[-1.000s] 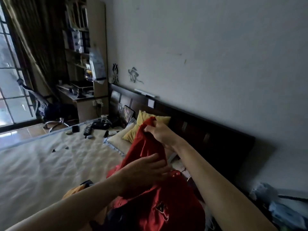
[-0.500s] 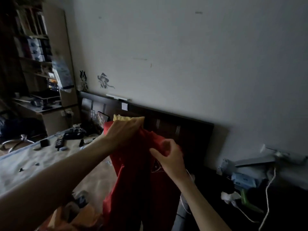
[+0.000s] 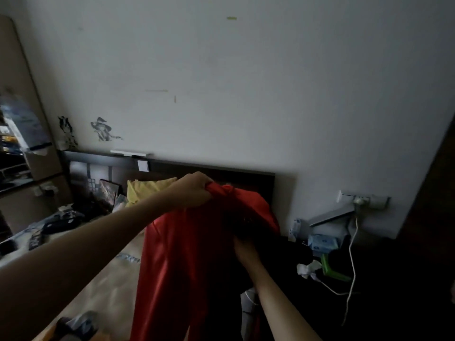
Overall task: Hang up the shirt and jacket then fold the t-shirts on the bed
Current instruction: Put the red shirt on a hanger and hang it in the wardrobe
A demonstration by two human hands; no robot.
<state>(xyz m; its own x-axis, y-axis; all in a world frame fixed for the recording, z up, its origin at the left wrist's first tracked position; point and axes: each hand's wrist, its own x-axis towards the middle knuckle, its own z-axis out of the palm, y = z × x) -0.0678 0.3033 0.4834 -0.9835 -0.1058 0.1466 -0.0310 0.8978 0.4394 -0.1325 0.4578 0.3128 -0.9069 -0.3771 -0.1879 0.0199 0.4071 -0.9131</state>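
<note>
Shelf unit (image 3: pixel 22 134): tall, pale, at the far left, well to the left of the headboard.
Bed (image 3: pixel 98 286): beige cover running out from the headboard; small dark clutter sits near its far edge, too dim to name.
Yellow pillow (image 3: pixel 147 190): propped against the headboard (image 3: pixel 246 174), just left of the raised hand.
Left hand (image 3: pixel 194 193): lifted in front of the headboard, fingers (image 3: pixel 205 185) pressed together in a fist around a bunched top edge of the red garment.
Red garment (image 3: pixel 177 262): a shiny, satin-like red cloth, likely the shirt or the jacket, though which one cannot be told. It is off the bed, held up in front of the headboard and falling past the lower edge of the view.
Long axis: roughly vertical, top at the left fist, the loose body straight below it.
Right hand (image 3: pixel 246 249): lower than the left, below and right of the headboard's end, at the garment's shadowed right side. Its fingers are hidden in dark folds, so I cannot tell whether they pinch cloth or only touch it.
Key relation: the cloth hangs down from the left fist, and the right hand is the nearer one to its free edge and inner folds.
Likely step: opening the garment out for hanging. No hanger is in view.
Risk: slippery cloth could slide through a loose hold.
Bench (image 3: pixel 369 291): dark surface right of the headboard, carrying a tissue pack (image 3: pixel 322 241), crumpled paper and a white cable (image 3: pixel 352 262).
</note>
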